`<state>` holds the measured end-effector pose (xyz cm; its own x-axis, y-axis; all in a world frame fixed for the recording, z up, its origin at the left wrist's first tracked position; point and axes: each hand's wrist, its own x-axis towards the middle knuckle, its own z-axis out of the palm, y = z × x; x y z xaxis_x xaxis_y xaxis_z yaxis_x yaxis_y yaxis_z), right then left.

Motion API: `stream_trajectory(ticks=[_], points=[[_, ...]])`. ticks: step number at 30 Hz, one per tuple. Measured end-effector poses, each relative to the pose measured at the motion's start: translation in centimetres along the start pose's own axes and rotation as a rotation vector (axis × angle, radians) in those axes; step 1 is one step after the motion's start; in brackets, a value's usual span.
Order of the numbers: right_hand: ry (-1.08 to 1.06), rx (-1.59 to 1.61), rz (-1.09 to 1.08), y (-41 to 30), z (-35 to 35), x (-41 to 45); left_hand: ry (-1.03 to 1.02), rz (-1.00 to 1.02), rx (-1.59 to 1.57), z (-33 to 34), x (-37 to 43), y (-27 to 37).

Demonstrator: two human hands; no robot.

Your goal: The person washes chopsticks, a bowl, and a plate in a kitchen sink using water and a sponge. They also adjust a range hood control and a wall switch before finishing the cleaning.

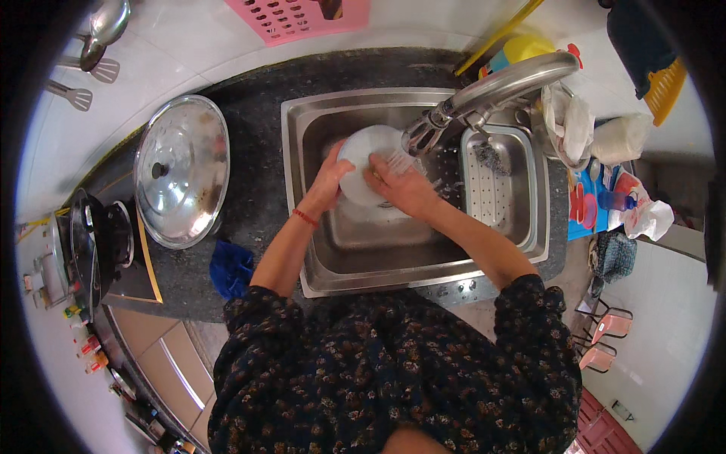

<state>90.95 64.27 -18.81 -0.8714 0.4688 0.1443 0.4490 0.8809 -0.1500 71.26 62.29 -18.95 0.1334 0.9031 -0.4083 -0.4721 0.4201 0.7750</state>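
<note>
Over the basin of the stainless steel sink [363, 275], my left hand [330, 180] grips a round white dish [368, 144] by its left edge. My right hand [409, 192] lies with its fingers on the dish's face; whether anything is under them I cannot tell. Water [401, 162] runs from the metal faucet [505, 79] onto the dish beside my right hand's fingers. To the right of the basin a perforated draining tray [490, 207] sits in the sink, with a metal scouring pad [489, 158] in it.
A large metal lid [184, 181] leans left of the sink, near a blue cloth [231, 267]. Farther left, a black wok [88, 249] sits by the stove. A yellow bottle [524, 50] stands behind the faucet. Plastic bags [567, 122] are at the right.
</note>
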Motion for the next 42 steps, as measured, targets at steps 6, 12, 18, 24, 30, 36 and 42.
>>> stream_trajectory(ticks=[6, 12, 18, 24, 30, 36, 42], points=[[0.278, 0.588, 0.439, -5.5, 2.0, 3.4, 0.173, 0.088, -0.29, 2.7, -0.5, -3.7], [0.015, -0.074, 0.007, -0.6, 1.1, -1.0, -0.077, 0.015, 0.012, -1.0, -0.8, -1.3], [0.377, 0.18, 0.222, -4.9, 2.0, 2.0, 0.206, 0.06, -0.256, -0.1, -0.1, -5.4], [0.022, 0.116, 0.152, -3.2, 0.2, -0.5, 0.157, -0.084, -0.407, 1.6, 0.1, -6.1], [0.147, 0.04, 0.246, -1.1, -7.1, -6.2, 0.196, -0.167, -0.339, 1.0, 3.0, -8.2], [0.443, 0.283, 0.758, -4.5, -10.2, -9.8, -0.158, 0.295, 0.483, -6.1, 8.6, -16.3], [0.403, 0.355, 0.903, -5.7, -8.3, -12.1, -0.084, -0.412, -0.528, 2.9, 7.0, -11.1]])
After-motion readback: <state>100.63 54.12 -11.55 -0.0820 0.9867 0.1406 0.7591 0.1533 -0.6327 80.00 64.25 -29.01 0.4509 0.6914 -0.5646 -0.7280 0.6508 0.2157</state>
